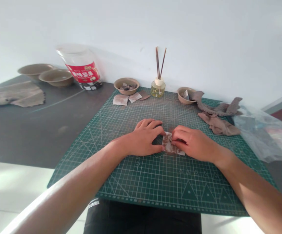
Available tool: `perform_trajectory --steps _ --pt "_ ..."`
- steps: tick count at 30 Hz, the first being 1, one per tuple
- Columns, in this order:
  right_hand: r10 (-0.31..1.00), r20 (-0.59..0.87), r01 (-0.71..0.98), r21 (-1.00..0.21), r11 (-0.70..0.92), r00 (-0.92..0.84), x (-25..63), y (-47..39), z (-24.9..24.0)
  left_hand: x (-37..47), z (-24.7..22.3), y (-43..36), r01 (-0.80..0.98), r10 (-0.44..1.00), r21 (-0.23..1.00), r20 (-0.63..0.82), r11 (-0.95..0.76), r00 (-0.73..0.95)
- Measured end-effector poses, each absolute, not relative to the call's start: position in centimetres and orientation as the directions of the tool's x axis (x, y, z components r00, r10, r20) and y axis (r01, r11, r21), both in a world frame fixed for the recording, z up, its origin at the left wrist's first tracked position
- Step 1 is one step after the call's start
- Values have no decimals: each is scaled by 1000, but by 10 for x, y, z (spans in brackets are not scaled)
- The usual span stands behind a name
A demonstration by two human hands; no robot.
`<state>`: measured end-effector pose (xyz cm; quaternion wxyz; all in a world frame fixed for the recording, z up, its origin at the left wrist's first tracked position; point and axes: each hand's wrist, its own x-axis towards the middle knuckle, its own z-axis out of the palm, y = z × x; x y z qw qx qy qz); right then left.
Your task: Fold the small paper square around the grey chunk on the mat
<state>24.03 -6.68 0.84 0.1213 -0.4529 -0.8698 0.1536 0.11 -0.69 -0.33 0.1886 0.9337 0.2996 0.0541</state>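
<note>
A small rectangular piece with a white and brown blotched face (167, 144) lies flat on the green cutting mat (141, 175). My left hand (146, 138) rests palm down to its left with fingers apart; the thumb and a fingertip touch the piece's left edge. Over the piece's right part, my right hand (189, 141) is closed in a pinch. Its fingers press on the surface and hide whatever is between them. Brown smudges and crumbs show on the mat just around the piece.
Behind stand a bowl of dark scraps (126, 85), pale square pieces (120, 100), a reed diffuser (158, 87) and another bowl (186, 97). Brown cloths (220, 125) and a plastic bag (267, 133) lie right. A jar (82, 70), bowls (57, 78) and grey-brown material (16, 94) stand left.
</note>
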Motion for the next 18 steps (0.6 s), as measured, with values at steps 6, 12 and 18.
perform_trajectory --steps 6,12,18 --pt "815 66 739 -383 554 -576 240 -67 8 1 -3 -7 545 582 388 -28 -743 813" --pt "845 79 756 -410 511 -529 240 -64 8 1 -3 -6 549 581 382 -38 -743 813" --pt "835 87 749 -398 529 -543 238 -64 6 1 -2 -6 544 574 379 -40 -748 818"
